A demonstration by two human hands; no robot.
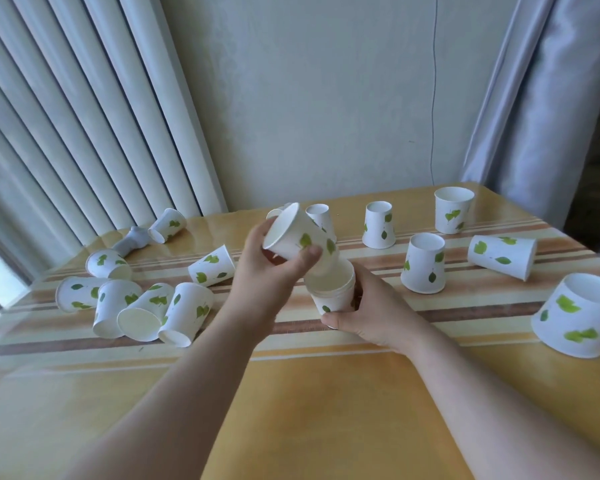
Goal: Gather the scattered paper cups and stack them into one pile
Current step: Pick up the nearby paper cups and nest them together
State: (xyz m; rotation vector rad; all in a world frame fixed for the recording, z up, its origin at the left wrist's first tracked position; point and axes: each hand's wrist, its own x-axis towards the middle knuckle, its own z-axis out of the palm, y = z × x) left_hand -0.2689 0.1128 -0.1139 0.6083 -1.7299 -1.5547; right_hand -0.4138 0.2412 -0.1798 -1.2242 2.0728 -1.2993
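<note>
White paper cups with green leaf prints lie scattered over the table (326,393). My right hand (374,313) grips a short stack of nested cups (331,289) standing upright at the table's middle. My left hand (267,268) holds one tilted cup (297,233) just above the stack, its base pointing into the stack's mouth. A cluster of toppled cups (142,306) lies at the left. Upside-down cups (425,263) stand to the right of the stack, and another upside-down cup (579,315) sits at the right edge.
A small white object (132,242) lies at the far left near the vertical blinds (84,116). A wall stands behind the table, with a grey curtain (534,98) at the right. The striped yellow cloth covers the table.
</note>
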